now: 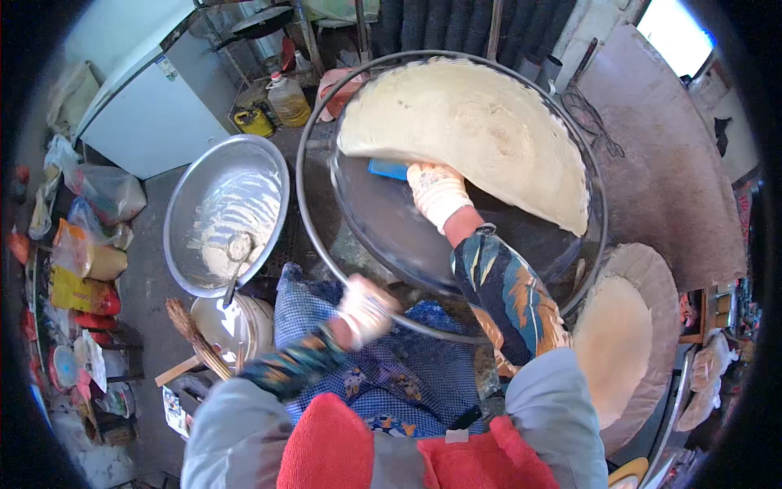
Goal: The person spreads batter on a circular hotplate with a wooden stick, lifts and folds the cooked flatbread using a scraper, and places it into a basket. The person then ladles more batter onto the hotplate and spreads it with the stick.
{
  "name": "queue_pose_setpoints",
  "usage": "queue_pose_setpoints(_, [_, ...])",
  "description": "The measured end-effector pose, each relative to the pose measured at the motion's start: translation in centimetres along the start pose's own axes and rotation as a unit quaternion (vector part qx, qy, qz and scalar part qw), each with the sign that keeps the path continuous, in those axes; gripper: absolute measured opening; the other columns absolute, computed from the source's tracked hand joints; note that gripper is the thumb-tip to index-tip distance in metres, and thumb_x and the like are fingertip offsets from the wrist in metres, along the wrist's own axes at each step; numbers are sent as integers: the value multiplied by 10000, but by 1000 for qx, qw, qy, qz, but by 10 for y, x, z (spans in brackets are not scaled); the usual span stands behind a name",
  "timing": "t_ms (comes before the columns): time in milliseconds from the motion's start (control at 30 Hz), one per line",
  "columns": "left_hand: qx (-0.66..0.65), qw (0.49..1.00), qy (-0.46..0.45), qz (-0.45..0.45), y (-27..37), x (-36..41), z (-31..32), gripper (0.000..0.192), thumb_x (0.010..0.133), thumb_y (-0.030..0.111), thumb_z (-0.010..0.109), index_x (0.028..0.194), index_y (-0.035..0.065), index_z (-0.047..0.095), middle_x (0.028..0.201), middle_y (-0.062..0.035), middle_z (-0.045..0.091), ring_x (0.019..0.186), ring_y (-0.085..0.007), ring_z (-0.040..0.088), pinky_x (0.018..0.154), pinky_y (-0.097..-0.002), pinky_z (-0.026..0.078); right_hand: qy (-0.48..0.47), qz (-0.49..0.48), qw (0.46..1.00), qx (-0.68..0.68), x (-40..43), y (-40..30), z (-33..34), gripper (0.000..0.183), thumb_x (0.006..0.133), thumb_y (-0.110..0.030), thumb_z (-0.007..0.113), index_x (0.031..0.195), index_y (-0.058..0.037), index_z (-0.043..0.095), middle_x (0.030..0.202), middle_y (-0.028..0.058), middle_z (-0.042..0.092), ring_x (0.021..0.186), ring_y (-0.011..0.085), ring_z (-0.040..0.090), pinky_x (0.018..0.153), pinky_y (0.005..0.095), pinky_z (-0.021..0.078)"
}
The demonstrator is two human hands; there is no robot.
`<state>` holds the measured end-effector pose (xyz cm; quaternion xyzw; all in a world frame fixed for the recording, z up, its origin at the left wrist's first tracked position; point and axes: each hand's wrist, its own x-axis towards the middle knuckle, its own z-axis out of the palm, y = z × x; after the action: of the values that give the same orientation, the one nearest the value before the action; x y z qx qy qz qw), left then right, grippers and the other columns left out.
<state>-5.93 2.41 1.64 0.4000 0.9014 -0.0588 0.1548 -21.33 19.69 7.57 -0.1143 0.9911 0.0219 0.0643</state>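
Note:
A thin, pale sheet of batter or flatbread (452, 128) covers the far part of a large round dark griddle (403, 226). The near part of the griddle shows bare. My right hand (437, 189), in a whitish glove, grips a blue flat scraper (388, 169) at the near edge of the sheet. Part of the scraper is hidden by the sheet and the hand. A metal ring (322, 247) runs around the griddle. Over its near left side is my left hand (366, 310), also gloved and blurred; whether it grips the ring is unclear.
Left of the griddle, a metal basin (177, 244) contains pale batter and a ladle (235, 266). Below it stand a white bucket (259, 315) and a straw brush (198, 339). At right, a finished round flatbread (617, 342) lies on a round mat (663, 305). An oil jug (287, 104) stands behind.

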Motion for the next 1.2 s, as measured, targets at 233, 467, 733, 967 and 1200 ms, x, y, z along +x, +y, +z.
queue_pose_setpoints(233, [-248, 902, 252, 249, 112, -37, -10, 440, 772, 269, 669, 1166, 82, 610, 1190, -168, 572, 1178, -303, 526, 1025, -532, 375, 61, -40, 997, -31, -9, -7, 9, 327, 917, -133, 481, 1219, -41, 567, 1114, 168, 676, 1029, 295, 666, 830, 453, 530])
queue_pose_setpoints(467, [-104, 947, 169, -253, -15, -106, 38, 661, 785, 394, 663, 1360, 126, 474, 1447, -213, 352, 1356, -449, 267, 1037, -640, 288, 54, 15, 997, -49, 9, 11, 8, 332, 921, -153, 449, 1217, -37, 546, 1122, 149, 672, 983, 270, 679, 803, 434, 513])
queue_pose_setpoints(733, [-152, 912, 0, -382, -40, -96, 33, 763, 844, 522, 595, 1471, 159, 356, 1568, -207, 192, 1410, -525, 127, 1070, -679, 221, 99, 85, 990, 52, 38, 28, 6, 309, 953, -149, 380, 1154, -95, 609, 1117, 187, 667, 1045, 347, 647, 855, 404, 530])
queue_pose_setpoints(967, [-160, 912, 17, -378, -38, -97, 39, 751, 848, 516, 593, 1465, 151, 368, 1555, -228, 208, 1403, -535, 142, 1063, -685, 222, 55, 133, 989, -33, 64, 57, 17, 305, 923, -135, 422, 1151, -97, 621, 1123, 142, 682, 1078, 295, 651, 874, 422, 526])
queue_pose_setpoints(1200, [-184, 903, -20, -388, -27, -106, 26, 745, 865, 480, 573, 1488, 149, 334, 1577, -208, 169, 1432, -502, 106, 1127, -622, 181, 185, 205, 961, -14, 56, 124, 38, 280, 890, -166, 451, 1052, -71, 660, 1029, 201, 689, 977, 379, 664, 825, 486, 528])
